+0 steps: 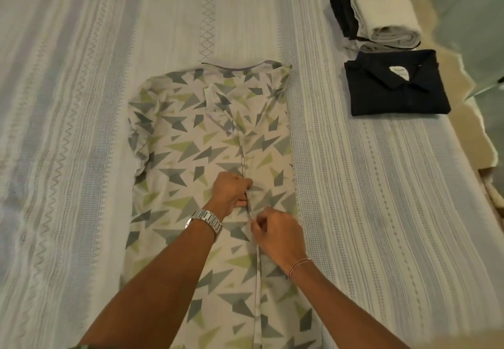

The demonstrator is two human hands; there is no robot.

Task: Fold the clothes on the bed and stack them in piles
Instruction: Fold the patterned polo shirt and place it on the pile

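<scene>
Both hands (231, 192) (275, 232) pinch patterned shirt's (191, 141) placket — folded piles (381, 13) lie far right.

One patterned shirt (207, 157) under my two hands; one folded dark polo (395, 89); one pile of folded clothes (379, 13); one bed (81, 103).

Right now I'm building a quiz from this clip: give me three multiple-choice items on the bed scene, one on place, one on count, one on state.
1. Where does the folded dark navy collared shirt lie?
A. left of the patterned shirt
B. right of it, near the bed's edge
C. on top of it

2. How many hands touch the white button-up shirt with grey and green triangles?
A. none
B. one
C. two

3. That patterned shirt is:
A. spread flat
B. rolled up
C. stacked

Answers: 1 B, it sits at the right, below the folded pile. 2 C, the left hand and right hand both pinch its front placket. 3 A, it lies flat.
</scene>
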